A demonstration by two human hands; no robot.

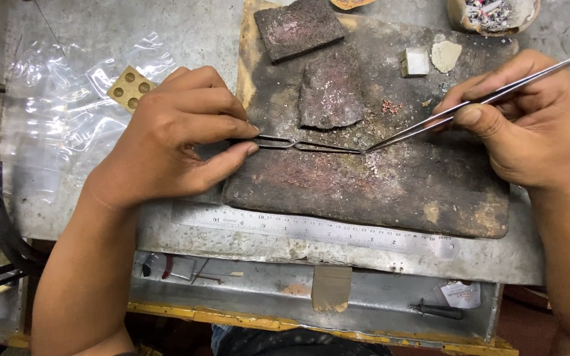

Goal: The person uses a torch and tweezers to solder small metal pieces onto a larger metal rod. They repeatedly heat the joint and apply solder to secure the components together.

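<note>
The left hand point(166, 135) pinches dark tweezers point(298, 144) shut. The right hand point(529, 118) grips long tweezers point(443, 118), tips meeting; next, line the tips up gently.

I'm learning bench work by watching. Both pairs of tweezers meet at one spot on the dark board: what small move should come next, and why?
Probably a slight nudge with the long tweezers in the right hand. Their tip sits right at the tip of the dark tweezers pinched by the left hand, among small bits on the dark board. What lies between the tips is too small to tell.
</note>
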